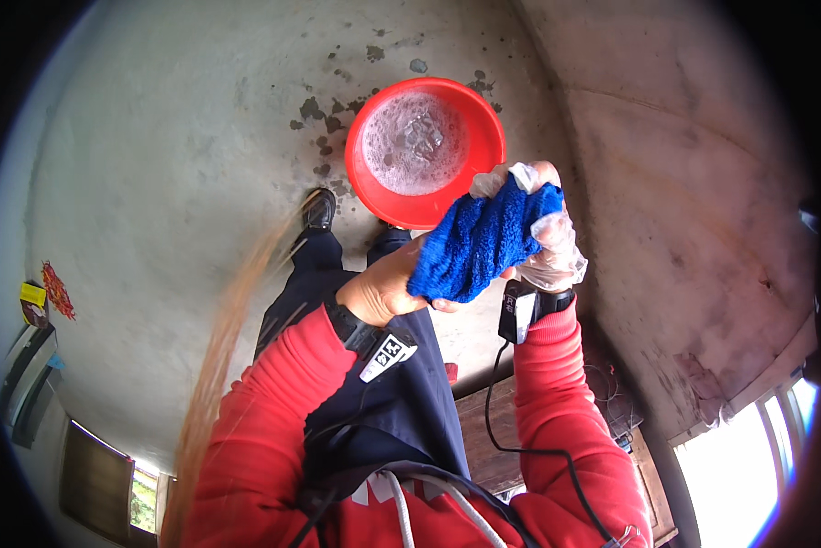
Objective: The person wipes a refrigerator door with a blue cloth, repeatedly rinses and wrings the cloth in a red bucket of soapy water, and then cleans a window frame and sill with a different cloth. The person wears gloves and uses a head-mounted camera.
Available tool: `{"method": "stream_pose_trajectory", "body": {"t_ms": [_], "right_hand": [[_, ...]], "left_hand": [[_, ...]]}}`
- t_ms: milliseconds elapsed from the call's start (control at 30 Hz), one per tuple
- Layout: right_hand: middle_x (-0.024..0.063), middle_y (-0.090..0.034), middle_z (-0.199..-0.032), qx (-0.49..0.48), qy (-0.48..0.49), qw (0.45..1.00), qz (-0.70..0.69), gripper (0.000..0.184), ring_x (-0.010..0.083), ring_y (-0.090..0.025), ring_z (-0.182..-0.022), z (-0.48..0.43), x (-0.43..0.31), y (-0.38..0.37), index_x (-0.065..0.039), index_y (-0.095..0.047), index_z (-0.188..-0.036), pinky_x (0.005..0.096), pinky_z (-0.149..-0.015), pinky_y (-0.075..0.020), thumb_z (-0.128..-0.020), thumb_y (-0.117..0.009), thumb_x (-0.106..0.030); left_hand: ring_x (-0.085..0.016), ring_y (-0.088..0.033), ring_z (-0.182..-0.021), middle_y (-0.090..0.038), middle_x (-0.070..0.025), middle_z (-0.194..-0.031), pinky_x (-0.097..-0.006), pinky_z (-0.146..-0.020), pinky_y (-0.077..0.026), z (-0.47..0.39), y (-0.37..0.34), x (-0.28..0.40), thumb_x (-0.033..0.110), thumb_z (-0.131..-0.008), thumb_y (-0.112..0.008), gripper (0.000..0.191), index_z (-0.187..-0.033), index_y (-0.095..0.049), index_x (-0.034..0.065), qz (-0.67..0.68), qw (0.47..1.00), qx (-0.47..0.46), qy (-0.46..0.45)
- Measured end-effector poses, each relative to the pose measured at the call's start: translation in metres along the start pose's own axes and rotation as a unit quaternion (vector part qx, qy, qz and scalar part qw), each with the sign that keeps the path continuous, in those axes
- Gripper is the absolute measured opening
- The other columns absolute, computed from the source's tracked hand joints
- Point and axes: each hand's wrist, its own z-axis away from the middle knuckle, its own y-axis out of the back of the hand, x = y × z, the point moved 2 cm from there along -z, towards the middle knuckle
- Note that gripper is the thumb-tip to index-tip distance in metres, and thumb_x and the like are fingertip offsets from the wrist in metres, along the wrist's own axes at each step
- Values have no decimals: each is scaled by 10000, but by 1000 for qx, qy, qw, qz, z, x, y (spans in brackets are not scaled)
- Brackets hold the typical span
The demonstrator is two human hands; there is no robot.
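A bunched blue terry cloth (482, 240) is gripped between both hands, in front of the body. My left hand (390, 277) is bare and holds the lower left end; much of its fingers is hidden by the cloth. In a thin clear plastic glove, my right hand (554, 229) clasps the upper right end. Just beyond the cloth, a red plastic basin (486, 144) of foamy water stands on the concrete floor. The cloth overlaps the basin's near right rim in this view.
Dark wet spots (312, 108) mark the floor left of the basin. My shoe (319, 208) is at its near left. A stained wall (671, 171) rises on the right, with a wooden piece of furniture (486, 425) near my right arm. A black cable (489, 411) hangs from the right wrist device.
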Motion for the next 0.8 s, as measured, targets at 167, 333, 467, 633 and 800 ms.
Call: {"method": "stream_pose_trajectory", "body": {"t_ms": [167,333,467,633,800], "right_hand": [[132,-603,-1019,38,-133,984,117,425,269,-592,-960,3,-8,-6,-89,-523,-1012,425,-848,-499,-676,-746,-224],[74,-605,-968,53,-145,968,200,330,170,-577,-860,0,-13,-12,-91,-531,-936,324,-781,-487,-680,-735,-135],[34,-604,-929,78,-127,950,274,308,124,-556,-805,-5,-11,-17,-98,-534,-902,277,-747,-474,-682,-743,-42],[0,-574,-814,118,-87,907,394,275,107,-539,-744,-14,1,-1,-91,-569,-853,258,-697,-473,-673,-767,-29],[-5,-577,-725,157,-93,890,417,172,98,-536,-646,-16,13,24,-72,-592,-845,242,-630,-455,-730,-704,-12]], "left_hand": [[-144,-553,-1036,-582,-57,-1143,-306,-924,-439,7,-10,8,253,-606,-864,807,-1263,-460,16,-186,979,58,-60],[-156,-594,-909,-611,-59,-1000,-311,-816,-491,-3,-7,21,116,-615,-854,623,-1130,-521,6,-340,932,94,-82],[-191,-579,-970,-595,-110,-1051,-331,-875,-461,-17,1,25,99,-582,-840,676,-1151,-495,-21,-444,875,116,-152],[-319,-622,-920,-624,-191,-995,-373,-826,-488,-28,14,21,162,-542,-817,734,-1168,-470,-3,-585,764,214,-171],[-359,-638,-811,-647,-195,-867,-412,-718,-508,-38,11,12,186,-530,-789,702,-1139,-485,17,-665,677,304,-85]]}}
